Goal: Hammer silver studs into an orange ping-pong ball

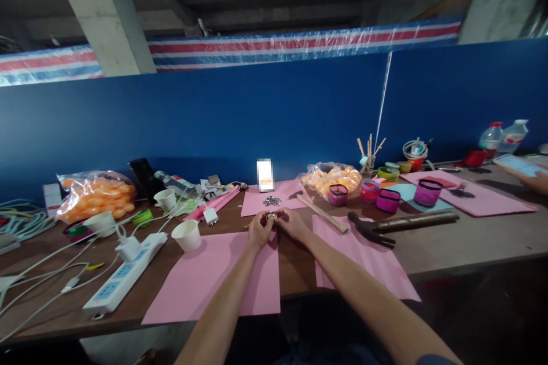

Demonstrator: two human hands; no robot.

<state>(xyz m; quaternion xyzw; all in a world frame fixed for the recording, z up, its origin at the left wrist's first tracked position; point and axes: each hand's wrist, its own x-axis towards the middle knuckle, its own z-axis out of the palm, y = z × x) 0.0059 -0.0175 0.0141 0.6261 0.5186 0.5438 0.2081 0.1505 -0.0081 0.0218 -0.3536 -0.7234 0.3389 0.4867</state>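
Observation:
Both my hands meet over the middle of the table with fingers pinched together. Between the fingertips of my left hand (pixel 259 230) and my right hand (pixel 291 223) is a tiny shiny thing (pixel 270 215) with some orange about it, too small to name. Just beyond them, a heap of small metal pieces (pixel 271 201) lies on a pink sheet (pixel 250 203). A small wooden-handled hammer (pixel 323 214) rests to the right of my right hand. Under my left wrist and forearm is a larger pink sheet (pixel 205 279).
To the left stand a white paper cup (pixel 186 236), a power strip (pixel 126 276) with cables and a bag of orange balls (pixel 100 197). A claw hammer (pixel 372 231), purple fabric rings (pixel 389 200) and another bag of balls (pixel 317 177) lie right. Another person's hand (pixel 535 181) holds a phone (pixel 520 165).

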